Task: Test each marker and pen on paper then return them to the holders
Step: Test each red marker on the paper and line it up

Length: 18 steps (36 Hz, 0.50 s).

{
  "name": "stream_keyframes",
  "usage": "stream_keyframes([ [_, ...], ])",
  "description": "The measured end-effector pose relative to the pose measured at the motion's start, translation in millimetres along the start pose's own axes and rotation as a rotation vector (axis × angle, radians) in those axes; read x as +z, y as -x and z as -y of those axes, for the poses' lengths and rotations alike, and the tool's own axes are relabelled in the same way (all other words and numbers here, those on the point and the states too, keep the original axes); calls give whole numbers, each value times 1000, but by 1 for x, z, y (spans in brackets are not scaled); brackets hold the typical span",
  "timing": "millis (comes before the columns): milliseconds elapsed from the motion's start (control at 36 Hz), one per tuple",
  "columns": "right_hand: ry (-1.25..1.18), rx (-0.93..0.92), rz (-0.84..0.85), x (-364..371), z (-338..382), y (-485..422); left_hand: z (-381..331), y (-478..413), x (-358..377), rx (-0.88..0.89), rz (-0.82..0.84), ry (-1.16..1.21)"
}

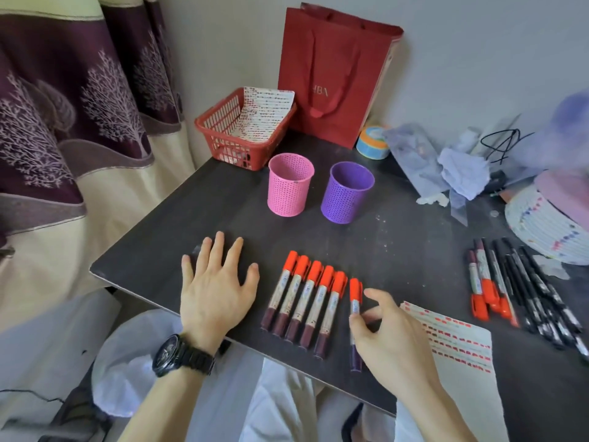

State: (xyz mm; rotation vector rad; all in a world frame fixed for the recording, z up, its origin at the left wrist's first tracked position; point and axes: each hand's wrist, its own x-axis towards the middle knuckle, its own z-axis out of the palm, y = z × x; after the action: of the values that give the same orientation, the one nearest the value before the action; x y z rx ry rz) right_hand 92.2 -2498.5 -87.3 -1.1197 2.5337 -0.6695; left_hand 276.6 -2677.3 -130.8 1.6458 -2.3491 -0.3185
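Observation:
A row of several red-capped markers (302,306) lies side by side on the dark table (159,250). One more red-capped marker (355,295) lies just right of the row; my right hand (395,336) is over its lower half, thumb and fingers pinching its barrel. My left hand (216,285) rests flat on the table left of the row, fingers spread. A sheet of paper (459,342) with red test strokes lies under and right of my right hand. Behind the row stand a pink holder (290,188) and a purple holder (347,196), both showing nothing inside.
A pile of markers and black pens (516,291) lies at the right edge. A red basket (232,132) holding a marked sheet, a red paper bag (334,74), a tape roll (373,141) and crumpled clutter (459,173) stand at the back. A curtain hangs left.

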Motion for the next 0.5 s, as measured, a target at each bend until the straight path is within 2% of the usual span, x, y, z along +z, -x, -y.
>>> stream_keyframes([
  [167, 41, -2, 18, 6, 9, -5, 2, -1, 0, 9, 6, 1],
  [500, -49, 46, 59, 17, 12, -2, 4, -2, 6, 10, -28, 12],
])
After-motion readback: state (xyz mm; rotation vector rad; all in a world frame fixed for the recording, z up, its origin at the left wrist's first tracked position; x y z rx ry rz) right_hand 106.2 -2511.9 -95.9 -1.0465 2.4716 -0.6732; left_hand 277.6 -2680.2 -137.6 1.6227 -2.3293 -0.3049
